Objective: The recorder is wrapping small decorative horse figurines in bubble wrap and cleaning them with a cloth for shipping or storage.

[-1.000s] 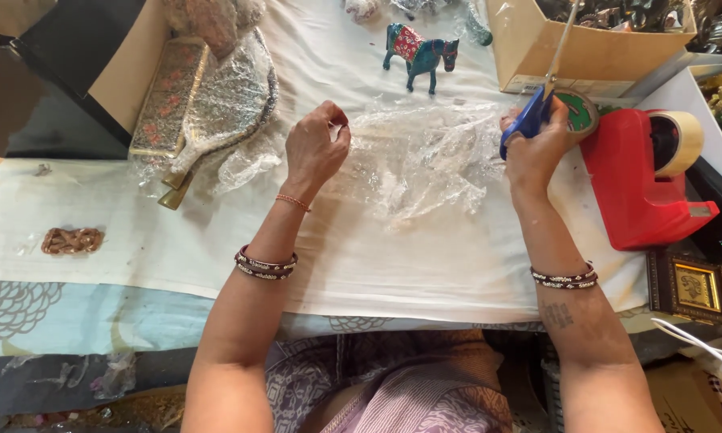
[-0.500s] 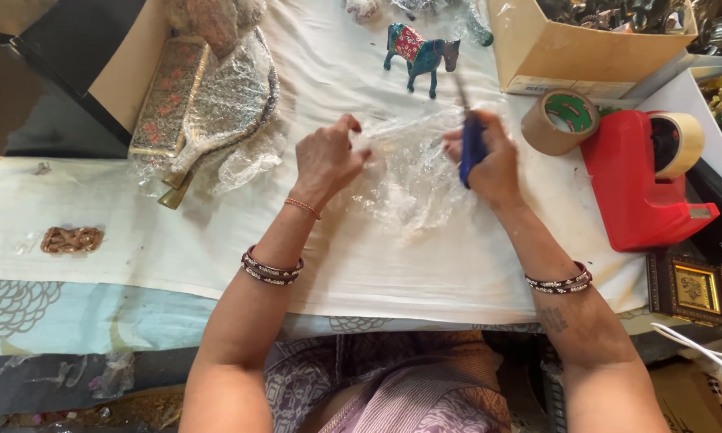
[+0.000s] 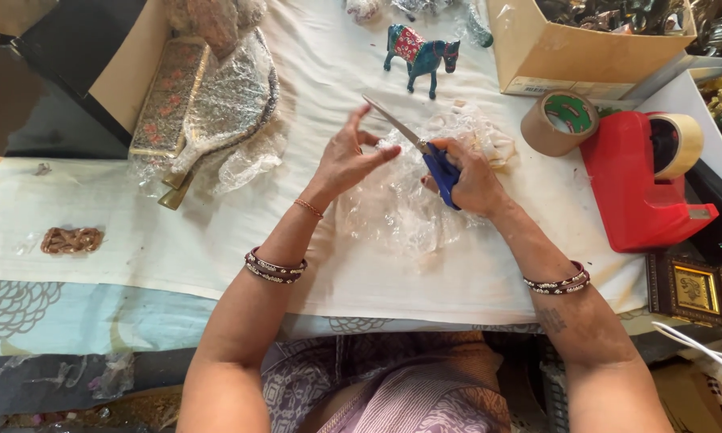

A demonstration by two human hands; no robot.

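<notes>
right hand (image 3: 469,178) grips blue-handled scissors (image 3: 425,156), blades pointing up-left. left hand (image 3: 349,156), fingers spread, touches crinkled clear bubble wrap (image 3: 401,212) lying under both hands on the white cloth (image 3: 176,256). beyond the scissors, a cardboard box (image 3: 585,56) holds metal trinkets.

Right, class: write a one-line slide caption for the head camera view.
Right hand holds blue-handled scissors over clear bubble wrap, steadied by the left hand.
</notes>
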